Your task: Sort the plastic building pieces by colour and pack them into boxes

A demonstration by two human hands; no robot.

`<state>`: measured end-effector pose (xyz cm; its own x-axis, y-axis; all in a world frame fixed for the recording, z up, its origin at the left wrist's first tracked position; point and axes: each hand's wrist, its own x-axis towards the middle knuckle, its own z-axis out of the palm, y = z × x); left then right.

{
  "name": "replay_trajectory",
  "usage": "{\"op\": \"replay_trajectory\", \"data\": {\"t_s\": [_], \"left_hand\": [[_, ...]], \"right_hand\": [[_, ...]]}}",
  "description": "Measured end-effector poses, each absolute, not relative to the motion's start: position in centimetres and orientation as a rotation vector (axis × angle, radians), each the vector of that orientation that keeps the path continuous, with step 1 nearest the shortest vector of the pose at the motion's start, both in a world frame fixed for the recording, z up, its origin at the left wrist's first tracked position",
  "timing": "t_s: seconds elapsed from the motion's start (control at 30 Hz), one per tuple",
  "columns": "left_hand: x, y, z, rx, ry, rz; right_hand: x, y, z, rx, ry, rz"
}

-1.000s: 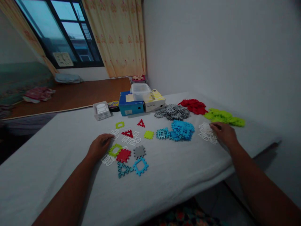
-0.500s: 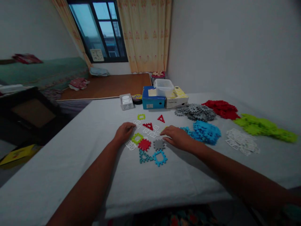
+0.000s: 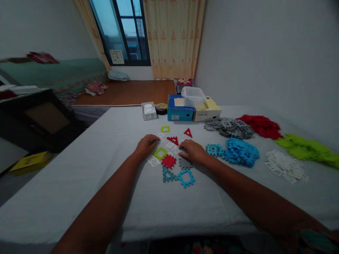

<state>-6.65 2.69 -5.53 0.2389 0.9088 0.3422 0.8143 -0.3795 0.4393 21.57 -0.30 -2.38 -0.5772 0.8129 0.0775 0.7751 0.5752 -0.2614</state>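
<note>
My left hand (image 3: 146, 145) rests on the white-covered table (image 3: 79, 169), its fingers curled beside a green square ring piece (image 3: 160, 153) and small white pieces (image 3: 153, 161). My right hand (image 3: 192, 151) lies just right of it, fingers bent down over more white pieces and partly covering a grey piece (image 3: 185, 163). What either hand holds is hidden. Between and in front of the hands lie a red piece (image 3: 168, 161), a teal triangle (image 3: 168, 175) and a blue square ring (image 3: 186, 177). Beyond the hands is a red triangle (image 3: 173, 140).
To the right lie piles of pieces: blue (image 3: 241, 151), grey (image 3: 229, 127), red (image 3: 261, 125), green (image 3: 307, 148) and white (image 3: 286, 165). At the back stand a blue box (image 3: 180, 110), a clear tub (image 3: 194, 96), a pale box (image 3: 209, 111) and a small white box (image 3: 148, 111).
My right hand left the white pile at the right and came in to the centre beside the grey piece. My view turned left; my left hand stayed by the green ring.
</note>
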Motion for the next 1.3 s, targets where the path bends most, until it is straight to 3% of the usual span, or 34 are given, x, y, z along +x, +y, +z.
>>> {"op": "replay_trajectory", "data": {"t_s": [0.2, 0.63, 0.8, 1.0, 1.17, 1.3], "left_hand": [[-6.5, 2.6, -5.5, 2.360, 1.678, 0.812], [-6.9, 2.9, -5.5, 2.293, 1.693, 0.838], [-7.2, 2.9, -5.6, 2.251, 1.700, 0.857], [-7.6, 3.4, -5.9, 2.283, 1.715, 0.819], [-7.7, 3.9, -5.9, 2.348, 1.684, 0.766], [-7.7, 4.0, -5.9, 2.379, 1.701, 0.723]], "right_hand": [[21.2, -0.3, -2.3, -1.315, -2.711, 0.164], [22.9, 0.1, -2.3, -1.292, -2.665, 0.210], [24.2, -0.6, 0.0, -1.329, -2.557, 0.110], [33.3, -2.1, 2.9, -1.228, -2.204, -0.048], [46.3, -4.5, 1.0, -1.673, -1.611, -0.165], [54.5, -6.5, -1.9, -1.966, -1.483, -0.242]]}}
